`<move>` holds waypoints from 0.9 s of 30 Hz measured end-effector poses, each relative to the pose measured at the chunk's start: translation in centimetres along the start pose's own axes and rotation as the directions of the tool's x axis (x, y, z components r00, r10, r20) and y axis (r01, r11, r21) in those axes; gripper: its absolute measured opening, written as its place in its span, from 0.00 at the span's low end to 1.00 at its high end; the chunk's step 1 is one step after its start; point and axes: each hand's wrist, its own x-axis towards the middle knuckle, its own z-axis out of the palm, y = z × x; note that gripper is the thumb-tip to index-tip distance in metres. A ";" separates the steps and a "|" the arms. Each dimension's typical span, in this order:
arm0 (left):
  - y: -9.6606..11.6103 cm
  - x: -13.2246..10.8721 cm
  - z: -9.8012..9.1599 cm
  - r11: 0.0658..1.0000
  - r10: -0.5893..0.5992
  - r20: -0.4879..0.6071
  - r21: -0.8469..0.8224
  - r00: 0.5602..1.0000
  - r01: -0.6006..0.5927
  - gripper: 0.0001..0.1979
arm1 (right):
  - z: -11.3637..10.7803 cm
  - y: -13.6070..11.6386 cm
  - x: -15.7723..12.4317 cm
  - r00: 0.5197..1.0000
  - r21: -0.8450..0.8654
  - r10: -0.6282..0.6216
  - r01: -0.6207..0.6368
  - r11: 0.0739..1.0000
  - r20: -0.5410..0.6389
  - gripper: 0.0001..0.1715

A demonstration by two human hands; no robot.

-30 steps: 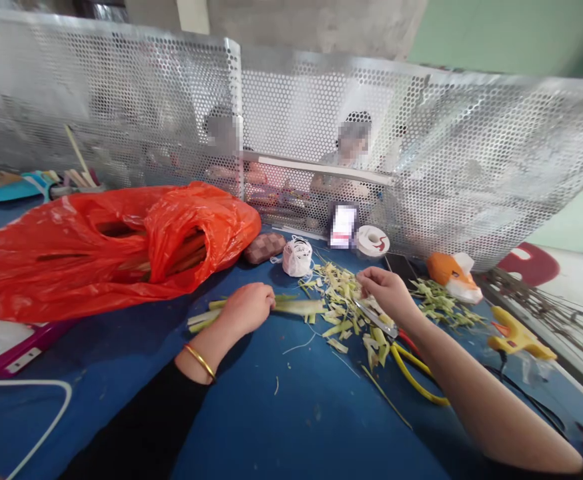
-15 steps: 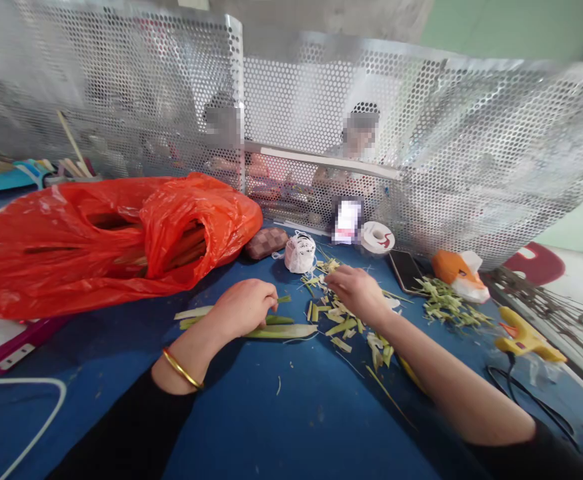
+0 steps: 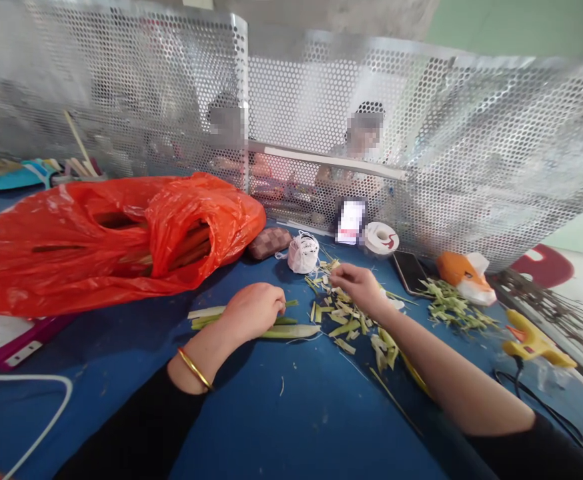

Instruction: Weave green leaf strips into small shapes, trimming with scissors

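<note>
My left hand (image 3: 256, 308), a gold bangle on its wrist, is curled over several pale green leaf strips (image 3: 296, 331) lying flat on the blue table. Its thumb and fingertips are pressed together beside a short green piece; whatever they pinch is too small to tell. Over a scatter of cut green and cream scraps (image 3: 344, 323), my right hand (image 3: 357, 285) has its fingers closed in a pinch. I cannot make out what is between them. Just beyond the hands sits a ball of white string (image 3: 303, 253).
At left lies a large red plastic bag (image 3: 106, 267) with brown sticks inside. A checkered pouch (image 3: 270, 243), a white ribbon spool (image 3: 380, 238) and a dark phone (image 3: 410, 271) line the back, before a perforated metal screen (image 3: 301, 87). A yellow glue gun (image 3: 534, 340) with its cord lies at right.
My left hand has shifted slightly to the right above the leaf strips. My right hand stays over the scraps, still pinched. The whole view has moved a little.
</note>
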 end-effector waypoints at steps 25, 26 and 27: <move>0.5 0.3 1.2 0.947 0.000 0.056 -0.321 0.998 0.018 0.11 | -6.4 -4.0 -3.4 0.925 0.565 0.145 0.086 0.821 -0.351 0.08; 0.9 0.1 1.3 0.927 -0.012 0.068 -0.374 0.998 0.037 0.11 | -6.1 -4.3 -4.2 0.930 0.520 0.117 0.088 0.850 -0.348 0.07; 1.3 0.0 1.4 0.890 -0.028 0.083 -0.452 0.996 0.063 0.11 | -5.7 -4.6 -5.0 0.934 0.463 0.079 0.099 0.881 -0.350 0.07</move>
